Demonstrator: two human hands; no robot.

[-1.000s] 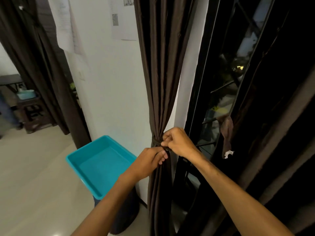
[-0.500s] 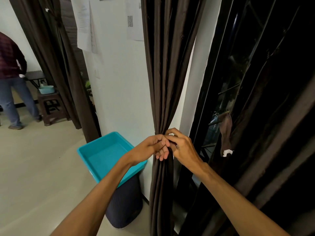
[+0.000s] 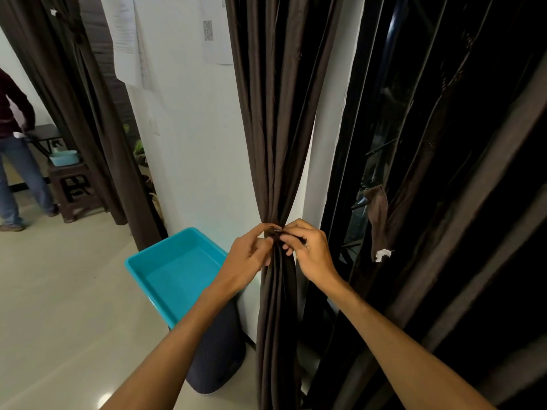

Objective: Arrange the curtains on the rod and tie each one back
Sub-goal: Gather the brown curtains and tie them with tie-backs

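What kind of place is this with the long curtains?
Probably an indoor room in a home or small office: floor-length brown curtains hang beside a dark glass door, printed papers are stuck on the white wall, and the floor is pale and shiny.

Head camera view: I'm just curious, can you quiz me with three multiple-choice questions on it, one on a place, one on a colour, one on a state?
1. Where does the tray sit? A on the dark bin B on the floor C on a stool
2. What colour is the tray? A red B turquoise C white
3. What are the left hand and right hand doing? A hanging idle B lifting the tray C pinching the curtain at its gathered waist
Answers: 1 A, the bin stands under it; 2 B, its inside is bright turquoise; 3 C, fingertips of both meet on the bunched folds.
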